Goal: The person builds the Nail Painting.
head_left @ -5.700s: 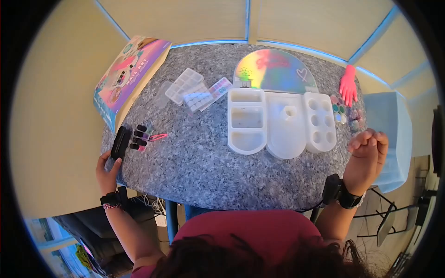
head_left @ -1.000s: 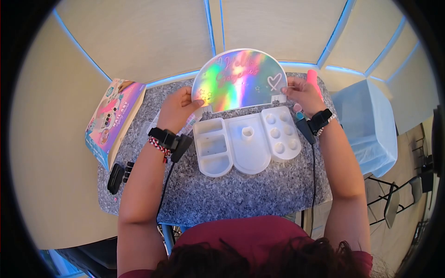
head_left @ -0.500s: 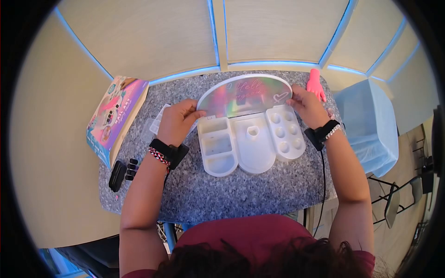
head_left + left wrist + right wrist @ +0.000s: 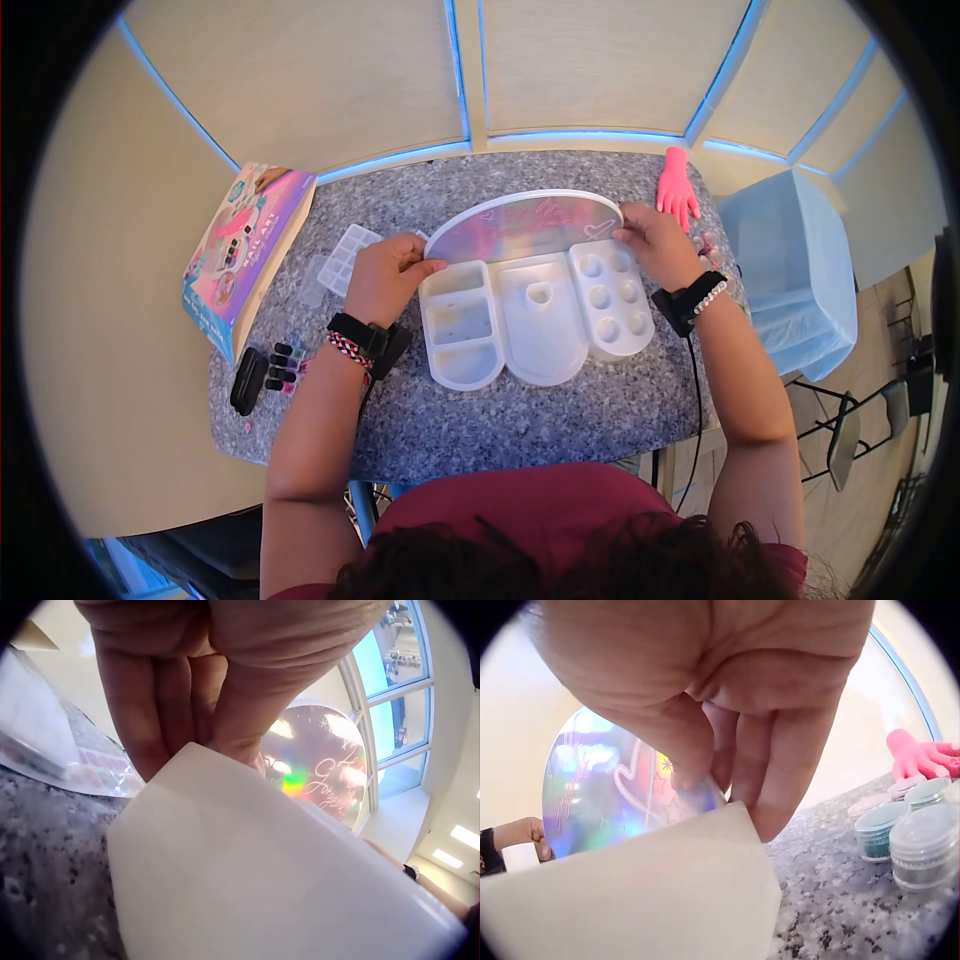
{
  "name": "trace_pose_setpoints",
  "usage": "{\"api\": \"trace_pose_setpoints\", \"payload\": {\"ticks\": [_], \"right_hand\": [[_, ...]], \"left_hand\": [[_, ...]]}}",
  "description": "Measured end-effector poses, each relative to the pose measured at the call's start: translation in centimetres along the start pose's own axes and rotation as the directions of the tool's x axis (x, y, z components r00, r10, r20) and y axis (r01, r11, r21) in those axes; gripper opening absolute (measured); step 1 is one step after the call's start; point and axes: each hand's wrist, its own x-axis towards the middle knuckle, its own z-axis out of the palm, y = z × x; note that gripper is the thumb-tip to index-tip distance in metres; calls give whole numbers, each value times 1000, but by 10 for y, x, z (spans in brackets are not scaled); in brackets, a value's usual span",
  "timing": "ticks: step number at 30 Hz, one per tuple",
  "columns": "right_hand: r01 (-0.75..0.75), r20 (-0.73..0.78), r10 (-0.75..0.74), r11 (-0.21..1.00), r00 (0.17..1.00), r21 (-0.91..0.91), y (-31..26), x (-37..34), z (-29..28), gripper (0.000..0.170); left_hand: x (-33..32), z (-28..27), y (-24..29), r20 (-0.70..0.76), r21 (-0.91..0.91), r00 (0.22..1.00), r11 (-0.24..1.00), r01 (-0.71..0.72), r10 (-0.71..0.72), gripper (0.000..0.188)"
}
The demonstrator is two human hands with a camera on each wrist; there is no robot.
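Observation:
A white plastic tray [image 4: 545, 350] lies on the grey speckled table, with three open compartments on its left, a rounded middle with a small raised ring, and a right part with several round wells. Along its back edge stands a half-round shiny rainbow panel [image 4: 530, 228] with pink lettering and a heart. My left hand [image 4: 383, 276] pinches the panel's left lower corner between thumb and fingers. At the opposite corner, my right hand [image 4: 660, 246] pinches the panel the same way. Both wrist views show the tray's white side [image 4: 247, 862] close below the fingertips.
A nail art box [image 4: 245, 245] stands at the left. Near it are a black case [image 4: 248, 382] and several small polish bottles [image 4: 285, 362]. A clear divided box [image 4: 345, 258] lies behind my left hand. Beyond my right hand are a pink model hand [image 4: 678, 192] and small lidded jars [image 4: 883, 829].
The panel, lying behind the tray in the oldest frame, was lifted and has come down onto the tray's back edge, more upright. My left hand left the black case; both hands now hold the panel.

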Motion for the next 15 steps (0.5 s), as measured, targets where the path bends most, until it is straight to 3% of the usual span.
{"api": "trace_pose_setpoints", "payload": {"ticks": [3, 7, 9, 10, 12, 13, 15], "right_hand": [[4, -13, -5, 1000, 1000, -17, -1, -2, 1, 14], [47, -32, -49, 997, 998, -60, 3, 0, 0, 13], [50, 12, -50, 998, 999, -42, 1, 2, -5, 16], [32, 2, -32, 998, 999, -51, 2, 1, -2, 16], [78, -74, -68, 986, 995, 146, 8, 1, 4, 23], [71, -88, -59, 988, 994, 138, 4, -2, 0, 23], [-40, -58, 43, 998, 997, 46, -5, -10, -6, 43]], "left_hand": [[-4, -3, 19, 0, 101, 998, 993, 60, -60, 18], [-4, 3, 7, -5, 100, 999, 994, 38, -38, 16], [-1, 9, -14, -57, -98, 998, 995, 9, -15, 16], [-2, 7, -10, -32, -82, 999, 996, 35, -38, 18], [-4, 8, -5, -29, -87, 999, 996, 32, -34, 18], [-5, 9, -5, -44, -90, 998, 995, 43, -47, 18], [-8, 15, -13, -23, -109, 998, 993, 54, -57, 24]]}}
